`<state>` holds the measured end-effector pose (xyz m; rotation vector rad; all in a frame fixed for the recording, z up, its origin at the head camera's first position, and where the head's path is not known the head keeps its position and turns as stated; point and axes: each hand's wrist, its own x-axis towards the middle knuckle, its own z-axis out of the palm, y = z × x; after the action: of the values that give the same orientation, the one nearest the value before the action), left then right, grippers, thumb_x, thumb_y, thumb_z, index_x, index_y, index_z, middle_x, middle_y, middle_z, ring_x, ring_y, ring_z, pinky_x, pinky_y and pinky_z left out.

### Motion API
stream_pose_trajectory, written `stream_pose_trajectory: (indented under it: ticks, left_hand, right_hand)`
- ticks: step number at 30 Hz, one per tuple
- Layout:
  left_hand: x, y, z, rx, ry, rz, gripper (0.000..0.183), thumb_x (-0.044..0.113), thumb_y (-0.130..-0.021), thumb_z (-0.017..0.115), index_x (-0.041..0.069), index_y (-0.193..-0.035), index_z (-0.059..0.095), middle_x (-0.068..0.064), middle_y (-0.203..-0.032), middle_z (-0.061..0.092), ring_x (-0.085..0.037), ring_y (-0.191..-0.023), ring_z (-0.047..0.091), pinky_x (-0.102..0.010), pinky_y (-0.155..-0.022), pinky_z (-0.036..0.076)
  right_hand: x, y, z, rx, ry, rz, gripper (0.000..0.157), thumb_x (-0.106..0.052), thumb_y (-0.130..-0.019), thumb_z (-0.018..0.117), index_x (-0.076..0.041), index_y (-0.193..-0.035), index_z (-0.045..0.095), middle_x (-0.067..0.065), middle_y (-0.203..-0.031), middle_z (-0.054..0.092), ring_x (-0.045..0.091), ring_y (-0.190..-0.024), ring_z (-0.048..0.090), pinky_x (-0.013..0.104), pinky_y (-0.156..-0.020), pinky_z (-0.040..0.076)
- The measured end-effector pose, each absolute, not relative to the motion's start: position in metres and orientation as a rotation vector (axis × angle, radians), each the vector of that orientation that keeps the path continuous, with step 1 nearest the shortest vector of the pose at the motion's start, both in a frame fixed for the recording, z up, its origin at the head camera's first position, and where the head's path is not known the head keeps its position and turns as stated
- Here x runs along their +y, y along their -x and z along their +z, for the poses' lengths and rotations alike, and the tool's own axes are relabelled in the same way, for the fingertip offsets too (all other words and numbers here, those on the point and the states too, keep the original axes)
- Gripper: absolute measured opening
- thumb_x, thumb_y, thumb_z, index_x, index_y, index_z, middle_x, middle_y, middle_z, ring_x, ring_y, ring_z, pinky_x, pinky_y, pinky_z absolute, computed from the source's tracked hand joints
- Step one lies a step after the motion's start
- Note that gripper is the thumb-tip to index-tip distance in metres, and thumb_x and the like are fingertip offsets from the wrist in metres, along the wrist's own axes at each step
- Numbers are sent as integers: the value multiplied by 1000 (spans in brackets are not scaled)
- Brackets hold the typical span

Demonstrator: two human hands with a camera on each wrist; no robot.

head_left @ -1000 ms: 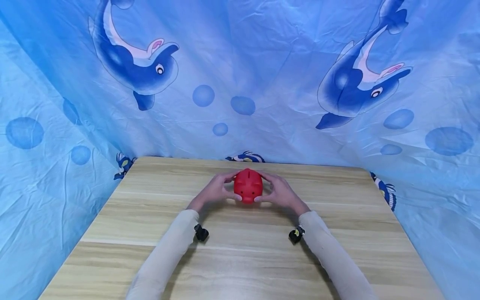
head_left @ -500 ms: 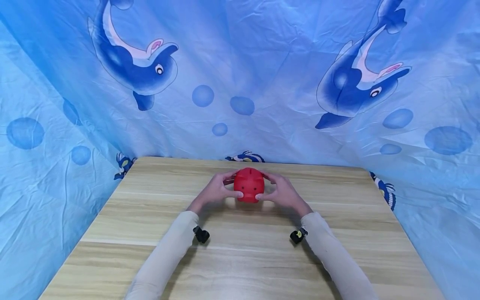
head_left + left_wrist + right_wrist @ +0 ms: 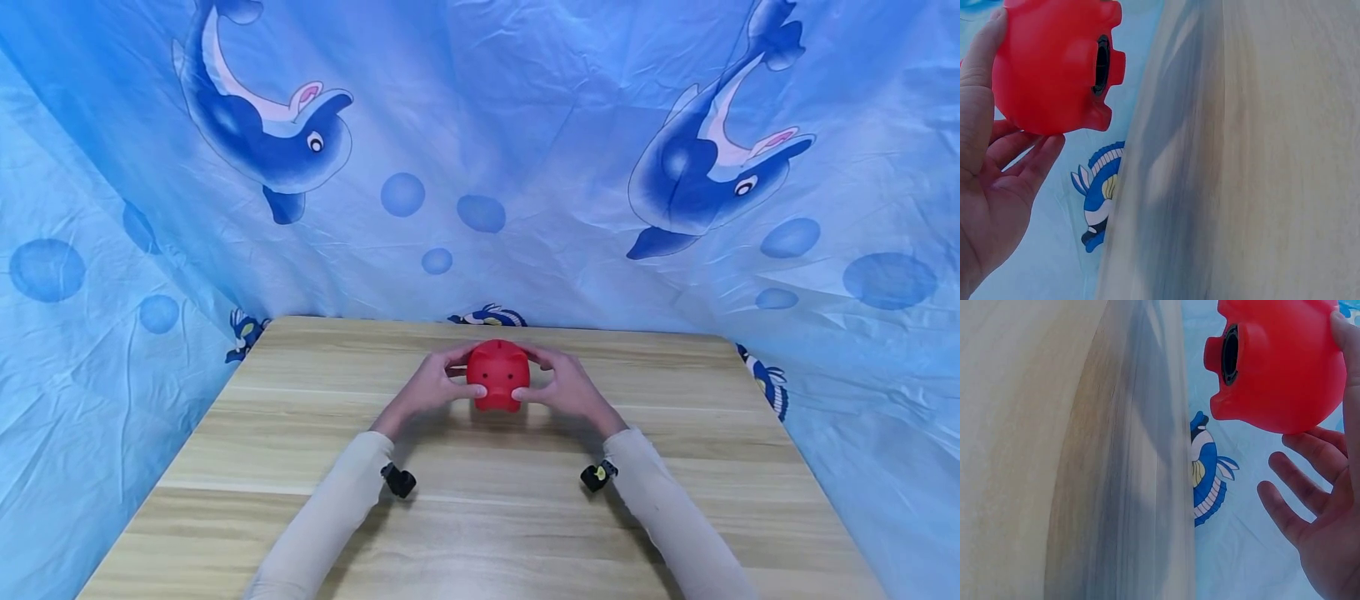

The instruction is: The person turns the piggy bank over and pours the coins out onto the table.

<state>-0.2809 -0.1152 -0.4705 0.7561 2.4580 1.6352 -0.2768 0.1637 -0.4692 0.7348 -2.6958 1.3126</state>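
A red piggy bank with two dark eyes faces the head camera near the back of the table. My left hand holds one side of it, thumb by the snout and fingers behind. On the opposite side my right hand grips it in the same way, its thumb at the front. Both wrist views show the piggy bank raised above the tabletop, with a black-rimmed round fitting between the stubby feet on its underside. In the right wrist view, some right fingers are spread away from the red surface.
The light wood table stretches out below the arms. Blue cloth printed with dolphins and bubbles hangs behind its back edge and along both sides. Small black devices are strapped at the wrists.
The piggy bank has tipped so that its face shows more fully and its top slot less, and it looks slightly larger. Both hands have stayed on it.
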Motion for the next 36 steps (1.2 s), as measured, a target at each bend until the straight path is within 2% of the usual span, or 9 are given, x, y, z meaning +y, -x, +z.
stream_pose_trajectory:
  ticks: [4,11,21,28,32,36]
  left_hand:
    - [-115,278,-468,2466,-705,1643,73,41,-82,86,25,-147,56,5,-132,66,-19,-116,66,-41,-93,59]
    - [-110,276,-461,2485,-592,1679,66,44,-87,80,11,-141,61,-2,-123,71,-22,-107,68,-40,-90,60]
    - [-104,278,-454,2536,-501,1638,63,49,-89,76,12,-138,64,0,-116,71,-23,-105,65,-39,-83,60]
    - [-99,280,-454,2527,-486,1621,63,56,-91,70,13,-136,66,1,-111,72,-23,-100,64,-40,-80,59]
    - [-100,281,-453,2536,-461,1607,66,61,-91,67,13,-135,67,0,-111,72,-24,-100,65,-45,-82,59]
    - [-101,282,-451,2559,-412,1580,68,67,-90,64,14,-133,68,1,-111,72,-24,-101,65,-44,-84,59]
  right_hand:
    - [163,275,-467,-2705,-717,1323,80,-57,-78,83,-22,-145,58,2,-135,65,39,-122,60,56,-90,57]
    - [163,278,-460,-2690,-661,1319,73,-49,-84,80,-4,-140,61,12,-129,69,42,-114,64,50,-87,59]
    - [162,279,-453,-2702,-630,1348,65,-46,-90,75,-2,-137,63,13,-127,70,36,-113,66,47,-89,59]
    - [162,277,-451,-2721,-588,1349,58,-42,-94,71,0,-133,66,14,-118,72,28,-100,70,42,-82,62]
    - [160,278,-450,-2734,-564,1334,61,-46,-95,69,0,-133,66,14,-115,73,26,-95,70,39,-78,61]
    - [155,279,-448,-2744,-541,1313,64,-52,-94,67,-2,-134,66,12,-117,73,27,-100,68,41,-81,60]
